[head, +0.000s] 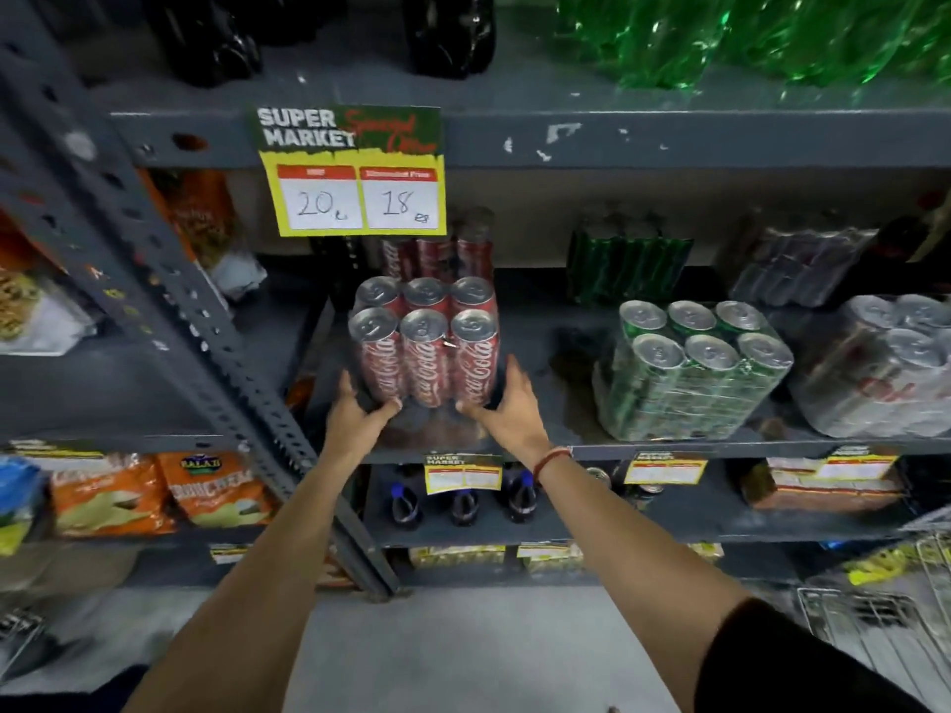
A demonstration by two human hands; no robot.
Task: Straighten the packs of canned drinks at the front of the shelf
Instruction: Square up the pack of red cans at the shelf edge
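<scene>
A shrink-wrapped pack of red cola cans [424, 347] stands upright on the grey shelf [566, 403], set back a little from the front edge. My left hand [360, 416] grips its lower left corner, thumb across the front. My right hand [507, 409] grips its lower right corner the same way. To the right, a pack of green cans [689, 373] sits turned at an angle near the edge. Further right lies a pack of silver cans [890, 373], partly cut off by the frame.
More red, green [628, 267] and silver packs stand at the back of the shelf. A yellow price sign [355, 172] hangs from the shelf above. A slanted perforated steel upright [170, 321] crosses at left. Snack bags [159, 494] and dark bottles [463, 499] fill the lower shelves; a wire basket [885, 625] sits at lower right.
</scene>
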